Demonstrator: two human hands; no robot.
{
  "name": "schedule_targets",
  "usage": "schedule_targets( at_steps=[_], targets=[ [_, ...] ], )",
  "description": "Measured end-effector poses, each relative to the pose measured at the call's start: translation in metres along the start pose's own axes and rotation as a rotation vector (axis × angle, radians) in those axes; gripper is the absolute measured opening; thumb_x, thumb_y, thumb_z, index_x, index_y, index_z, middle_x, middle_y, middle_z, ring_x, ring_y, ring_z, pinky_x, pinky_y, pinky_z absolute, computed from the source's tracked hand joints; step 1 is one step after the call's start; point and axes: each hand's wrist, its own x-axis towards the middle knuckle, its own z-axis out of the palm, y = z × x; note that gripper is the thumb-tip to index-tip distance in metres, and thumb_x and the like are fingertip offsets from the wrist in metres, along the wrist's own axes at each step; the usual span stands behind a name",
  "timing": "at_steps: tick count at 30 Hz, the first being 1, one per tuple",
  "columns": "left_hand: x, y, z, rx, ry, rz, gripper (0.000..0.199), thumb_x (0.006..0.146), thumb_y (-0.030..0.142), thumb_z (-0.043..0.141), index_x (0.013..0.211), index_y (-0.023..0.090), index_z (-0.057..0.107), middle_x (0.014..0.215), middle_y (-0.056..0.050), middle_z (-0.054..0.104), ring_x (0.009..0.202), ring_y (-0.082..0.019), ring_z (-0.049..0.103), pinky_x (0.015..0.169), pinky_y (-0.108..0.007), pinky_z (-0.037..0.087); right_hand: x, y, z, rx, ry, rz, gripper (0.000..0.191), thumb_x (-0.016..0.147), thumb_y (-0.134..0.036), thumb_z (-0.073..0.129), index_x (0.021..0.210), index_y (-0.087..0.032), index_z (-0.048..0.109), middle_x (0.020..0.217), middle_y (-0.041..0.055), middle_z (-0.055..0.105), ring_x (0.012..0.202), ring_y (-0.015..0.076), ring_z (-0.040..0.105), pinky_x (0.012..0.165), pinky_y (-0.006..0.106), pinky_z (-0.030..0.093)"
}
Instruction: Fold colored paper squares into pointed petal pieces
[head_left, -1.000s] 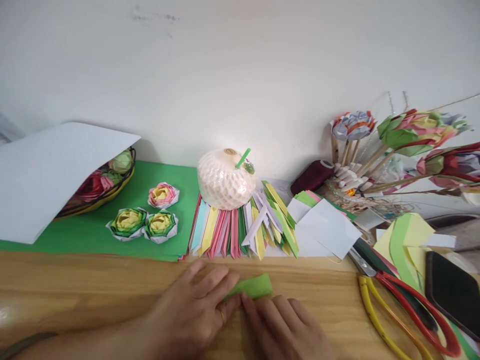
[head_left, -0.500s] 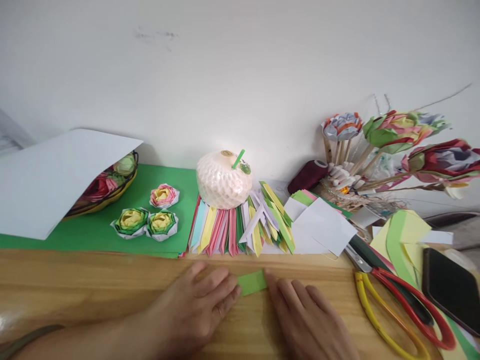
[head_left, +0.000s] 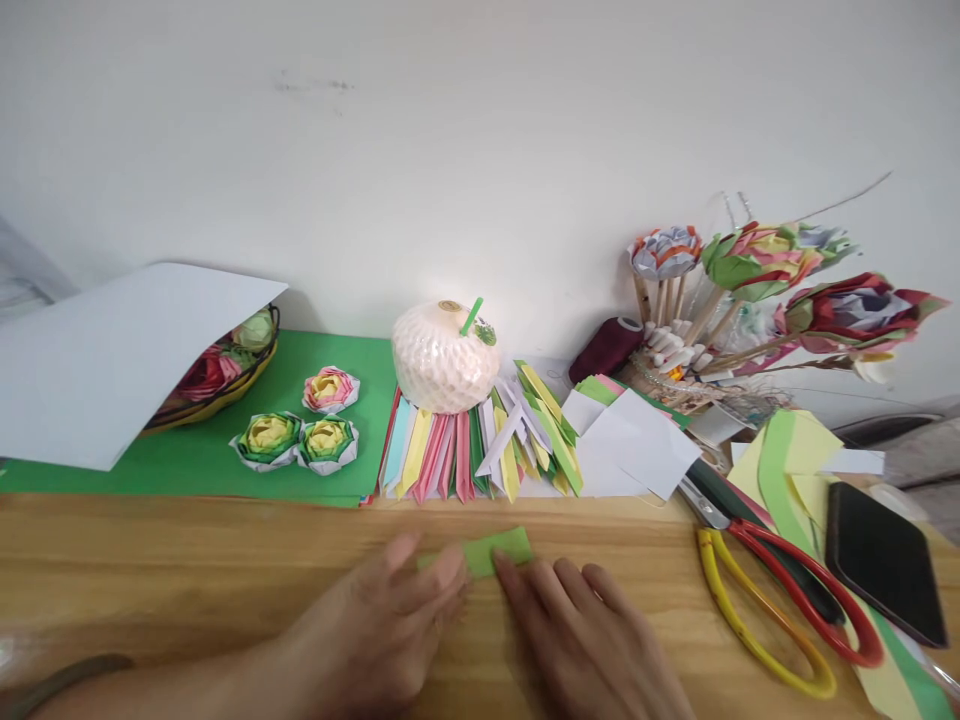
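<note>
A narrow green paper strip (head_left: pixel 514 545) lies on the wooden table in front of me. My left hand (head_left: pixel 386 620) rests over its left part, thumb and fingers bent close together on the paper, slightly blurred. With its index fingertip, my right hand (head_left: pixel 581 625) touches the strip's lower edge; its other fingers lie spread on the table. Behind the strip is a row of folded paper pieces (head_left: pixel 442 455) in pink, yellow, green and white, beneath a white textured round ornament (head_left: pixel 444 360) with a green stick.
Red-and-yellow-handled scissors (head_left: pixel 806 585) and a black phone (head_left: pixel 885 560) lie at the right. Paper flowers on stems (head_left: pixel 757 260) stand behind. Three small paper flowers (head_left: pixel 328 442) sit on green sheets (head_left: pixel 180 465); a basket (head_left: pixel 217 400) is partly under white paper (head_left: pixel 112 360).
The right fingertip has moved left along the strip, leaving its right end uncovered. More green paper shows at the left hand. The view has shifted slightly.
</note>
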Motion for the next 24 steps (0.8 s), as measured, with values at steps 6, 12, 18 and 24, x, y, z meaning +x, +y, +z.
schedule_targets(
  at_steps=[6, 12, 18, 24],
  targets=[
    [-0.008, 0.002, -0.018, 0.028, -0.075, -0.009, 0.012, 0.078, 0.03, 0.064, 0.076, 0.024, 0.074, 0.1, -0.005, 0.068, 0.111, -0.024, 0.048, 0.092, -0.039, 0.036, -0.005, 0.007, 0.001, -0.08, -0.016, 0.038, 0.048, 0.072, 0.003, 0.033, 0.115, -0.006, 0.052, 0.08, 0.0072, 0.061, 0.067, 0.0212, 0.055, 0.063, 0.035, 0.04],
    [-0.003, -0.006, -0.021, 0.073, -0.092, 0.035, 0.015, 0.081, 0.035, 0.064, 0.078, 0.024, 0.074, 0.098, -0.005, 0.067, 0.103, -0.024, 0.048, 0.091, -0.043, 0.03, -0.005, 0.007, -0.001, -0.104, -0.017, 0.105, 0.054, 0.071, 0.002, 0.039, 0.123, -0.009, 0.049, 0.083, 0.0074, 0.06, 0.069, 0.0205, 0.057, 0.065, 0.034, 0.042],
    [-0.003, -0.003, -0.02, 0.12, -0.116, 0.067, 0.017, 0.077, 0.041, 0.068, 0.081, 0.026, 0.075, 0.093, -0.006, 0.066, 0.1, -0.025, 0.045, 0.089, -0.044, 0.029, 0.009, -0.018, -0.005, 0.11, -0.054, -0.01, 0.042, 0.083, -0.014, 0.049, 0.125, -0.019, 0.048, 0.078, 0.0017, 0.061, 0.064, 0.0166, 0.056, 0.059, 0.028, 0.038],
    [-0.003, -0.005, -0.02, 0.116, -0.143, 0.057, 0.024, 0.077, 0.045, 0.068, 0.085, 0.023, 0.075, 0.086, -0.005, 0.067, 0.094, -0.024, 0.047, 0.087, -0.044, 0.03, 0.004, -0.009, -0.004, 0.117, -0.027, 0.0, 0.041, 0.08, -0.014, 0.052, 0.12, -0.022, 0.051, 0.082, 0.0025, 0.063, 0.067, 0.0186, 0.059, 0.062, 0.03, 0.039]
  ],
)
